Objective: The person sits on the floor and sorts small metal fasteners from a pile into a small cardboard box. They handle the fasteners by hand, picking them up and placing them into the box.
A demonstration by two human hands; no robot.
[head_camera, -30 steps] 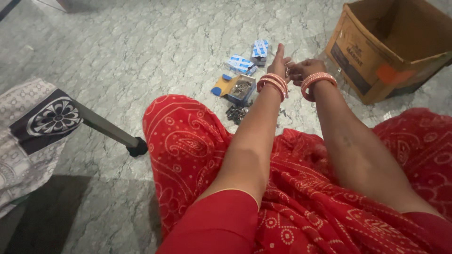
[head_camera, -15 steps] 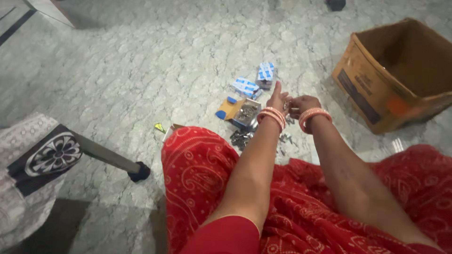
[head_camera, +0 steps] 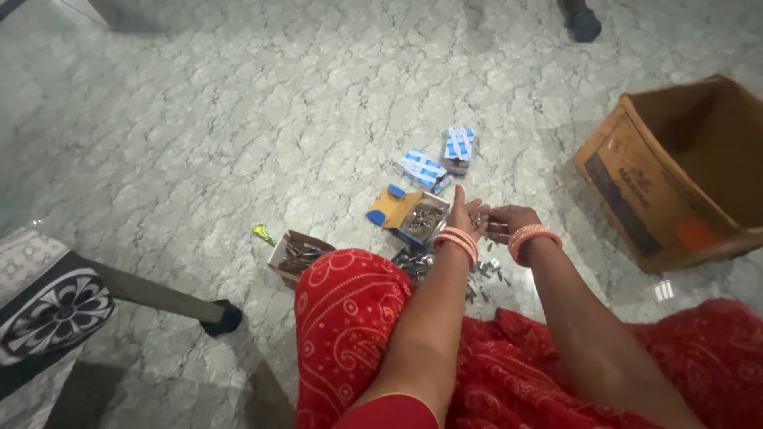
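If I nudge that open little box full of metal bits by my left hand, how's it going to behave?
The open box looks like thin card, so its walls would probably flex rather than stay rigid. Packed with small metal pieces, it is likely heavy for its size and should slide, not tip. With its flap open, a sharp shove might spill pieces onto the smooth floor.

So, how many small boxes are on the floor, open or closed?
4: two closed blue-white boxes farthest out, an open box beside the left hand, another open box by the knee. The legs may hide more.
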